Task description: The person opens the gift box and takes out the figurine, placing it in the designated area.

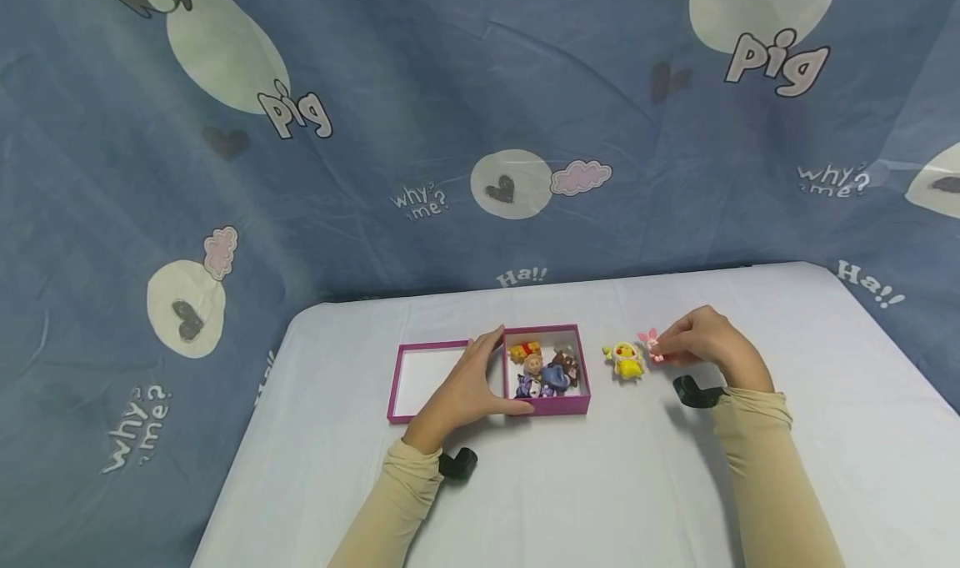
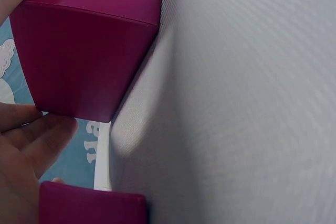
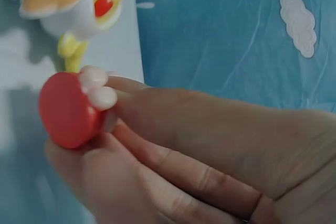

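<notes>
My left hand (image 1: 467,382) grips the open magenta box (image 1: 561,405), thumb along its front and fingers at its back left corner. Inside lie several small figurines, among them an orange-yellow bear in a red top (image 1: 525,351) and a blue-grey figure (image 1: 556,378). To the right, my right hand (image 1: 708,343) pinches a small pink rabbit figurine (image 1: 650,343). Its round red base (image 3: 65,109) faces the right wrist camera. Just left of it, a yellow-and-white figurine with red cheeks (image 1: 627,362) stands on the table.
A magenta-rimmed, white-lined lid (image 1: 392,389) lies left of the box, partly behind my left hand. The white-covered table (image 1: 600,493) ends at a blue printed cloth (image 1: 420,251) hanging behind it. Dark wrist cameras sit on both wrists.
</notes>
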Tool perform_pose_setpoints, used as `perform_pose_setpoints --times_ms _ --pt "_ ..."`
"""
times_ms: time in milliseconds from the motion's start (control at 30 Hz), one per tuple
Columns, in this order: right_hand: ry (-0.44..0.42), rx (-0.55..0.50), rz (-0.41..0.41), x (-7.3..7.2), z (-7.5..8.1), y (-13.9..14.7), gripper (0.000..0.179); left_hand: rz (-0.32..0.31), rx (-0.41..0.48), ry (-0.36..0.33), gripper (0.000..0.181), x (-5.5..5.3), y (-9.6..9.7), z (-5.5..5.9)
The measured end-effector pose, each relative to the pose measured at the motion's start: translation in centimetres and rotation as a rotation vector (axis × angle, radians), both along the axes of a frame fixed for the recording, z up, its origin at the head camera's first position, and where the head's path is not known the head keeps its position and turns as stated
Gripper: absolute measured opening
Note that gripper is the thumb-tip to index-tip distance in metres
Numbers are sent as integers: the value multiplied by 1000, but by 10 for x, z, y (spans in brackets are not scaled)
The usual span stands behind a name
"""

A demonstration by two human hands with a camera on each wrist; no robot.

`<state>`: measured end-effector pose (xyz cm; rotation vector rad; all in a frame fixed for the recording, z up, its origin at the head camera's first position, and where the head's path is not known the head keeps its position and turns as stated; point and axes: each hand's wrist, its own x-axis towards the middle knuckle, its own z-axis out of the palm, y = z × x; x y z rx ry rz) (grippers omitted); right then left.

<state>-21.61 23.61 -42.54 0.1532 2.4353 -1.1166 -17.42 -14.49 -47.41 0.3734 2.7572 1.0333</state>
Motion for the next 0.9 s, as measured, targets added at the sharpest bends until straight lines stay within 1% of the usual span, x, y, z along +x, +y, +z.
perform_pose_setpoints --times_ms 167,333,467,600,767,900 --pt "6 66 18 0 -6 5 36 -4 3 4 135 0 -1 0" --pt "12 134 33 0 -9 8 36 4 3 -8 133 2 -1 2" --pt "3 150 29 0 -10 9 36 9 5 -14 133 3 0 3" --pt "-7 133 29 0 -10 11 36 5 5 -9 132 3 0 3" --pt "-54 53 22 0 -12 14 31 5 3 -11 132 2 0 3" --pt "-68 26 21 -1 -14 16 29 6 2 -15 132 2 0 2"
